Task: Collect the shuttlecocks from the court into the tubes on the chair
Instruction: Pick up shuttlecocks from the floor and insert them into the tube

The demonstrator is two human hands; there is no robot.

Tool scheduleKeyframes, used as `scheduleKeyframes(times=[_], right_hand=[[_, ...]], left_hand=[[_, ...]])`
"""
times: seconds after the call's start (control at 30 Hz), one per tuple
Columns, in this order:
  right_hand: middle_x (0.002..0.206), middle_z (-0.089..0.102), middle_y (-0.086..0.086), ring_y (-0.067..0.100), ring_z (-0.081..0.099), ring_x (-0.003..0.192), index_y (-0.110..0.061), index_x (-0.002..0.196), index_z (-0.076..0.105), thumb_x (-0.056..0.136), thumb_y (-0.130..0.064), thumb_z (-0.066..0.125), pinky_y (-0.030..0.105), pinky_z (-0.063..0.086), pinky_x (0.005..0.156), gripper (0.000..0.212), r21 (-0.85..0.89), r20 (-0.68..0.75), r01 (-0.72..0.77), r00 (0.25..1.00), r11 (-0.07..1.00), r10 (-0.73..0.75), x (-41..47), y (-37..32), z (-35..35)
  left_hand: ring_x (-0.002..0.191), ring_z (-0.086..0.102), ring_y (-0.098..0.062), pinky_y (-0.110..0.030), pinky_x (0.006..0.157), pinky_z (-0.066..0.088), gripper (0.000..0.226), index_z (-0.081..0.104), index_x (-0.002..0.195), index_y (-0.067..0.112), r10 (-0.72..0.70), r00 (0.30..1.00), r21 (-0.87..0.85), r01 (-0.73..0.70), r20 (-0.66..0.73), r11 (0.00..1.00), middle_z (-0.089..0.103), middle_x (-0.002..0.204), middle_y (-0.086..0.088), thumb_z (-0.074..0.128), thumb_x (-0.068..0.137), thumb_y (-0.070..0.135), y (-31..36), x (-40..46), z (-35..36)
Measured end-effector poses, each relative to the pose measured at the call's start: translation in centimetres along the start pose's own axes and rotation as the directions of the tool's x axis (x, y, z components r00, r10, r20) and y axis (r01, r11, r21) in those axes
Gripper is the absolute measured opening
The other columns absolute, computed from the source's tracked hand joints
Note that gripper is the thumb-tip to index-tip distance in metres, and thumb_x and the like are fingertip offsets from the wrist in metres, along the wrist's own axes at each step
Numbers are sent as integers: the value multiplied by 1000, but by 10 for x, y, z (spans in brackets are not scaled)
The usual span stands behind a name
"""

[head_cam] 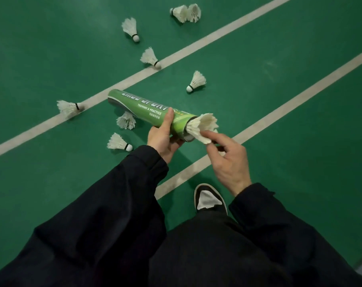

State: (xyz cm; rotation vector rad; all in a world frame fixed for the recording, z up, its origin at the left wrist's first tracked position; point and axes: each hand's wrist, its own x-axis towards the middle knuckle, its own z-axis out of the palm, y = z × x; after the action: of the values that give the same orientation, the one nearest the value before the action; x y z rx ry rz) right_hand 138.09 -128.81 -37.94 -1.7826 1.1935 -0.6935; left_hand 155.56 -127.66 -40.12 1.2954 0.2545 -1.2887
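A: Left hand (162, 139)?
B: Wrapped round green tube (149, 113), thumb on top near open end, other fingers underneath. Tube held roughly level above court floor (279, 59), open end twd right, far end pointing up-left.

A: Right hand (227, 160)?
B: Thumb & forefinger pinching feather skirt of shuttlecock (203, 127) at tube mouth. Cork end already inside tube, feathers sticking out. Other fingers loosely curled below.

A: Loose shuttles on floor?
B: Eight visible, all white feather. Pair touching at top (185, 13). One upper middle (131, 29), cork down-right. One (150, 58) w/ cork lying on white line (196, 44). One right of tube's far end (196, 81). One at left (68, 107), cork end at line edge. One just under tube (126, 120), partly hidden by it. One lower left (119, 142), near left wrist.

A: Rest of scene?
B: Second white line (279, 106) running diagonal behind right hand. Black sleeves on both arms, dark trousers, one black & white shoe (209, 198) on floor beside that line. No chair in shot.
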Motion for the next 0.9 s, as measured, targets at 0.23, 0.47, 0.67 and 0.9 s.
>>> scheduleKeyframes(times=[0.23, 0.47, 0.67, 0.9], right_hand=[[102, 42, -3, 26, 59, 81, -44, 128, 57, 94, -44, 48, 40, 52, 71, 35, -584, 439, 298, 898, 755, -15, 26, -67, 31], [131, 55, -7, 9, 58, 72, -32, 122, 66, 90, -38, 63, 35, 55, 61, 33, -438, 338, 547, 836, 713, -433, 29, -119, 58], [97, 73, 4, 30, 68, 83, -20, 100, 61, 88, -32, 59, 43, 55, 74, 17, -318, 675, 386, 734, 866, -79, 61, -115, 155], [106, 70, -18, 6, 50, 56, -30, 115, 65, 96, -28, 61, 28, 52, 63, 20, -43, 418, 97, 906, 994, -70, 47, -53, 218]], left_hand=[[87, 74, -26, -40, 75, 66, 63, 56, 139, -5, 59, 997, -194, -49, 48, 980, 67, 132, -27, 69, 97, 40, 33, -34, -34], [87, 71, -25, -36, 74, 63, 60, 59, 139, 0, 159, 986, -381, -130, 46, 916, 69, 118, -19, 66, 98, 43, 84, -49, -75], [109, 73, -33, -46, 95, 61, 75, 50, 143, -5, 202, 978, -323, -207, -50, 923, 69, 131, -23, 77, 91, 41, 85, -15, -117], [99, 75, -24, -43, 79, 64, 65, 43, 144, 6, 170, 886, -313, -323, -431, 893, 72, 121, -13, 74, 94, 34, 101, 15, -205]])
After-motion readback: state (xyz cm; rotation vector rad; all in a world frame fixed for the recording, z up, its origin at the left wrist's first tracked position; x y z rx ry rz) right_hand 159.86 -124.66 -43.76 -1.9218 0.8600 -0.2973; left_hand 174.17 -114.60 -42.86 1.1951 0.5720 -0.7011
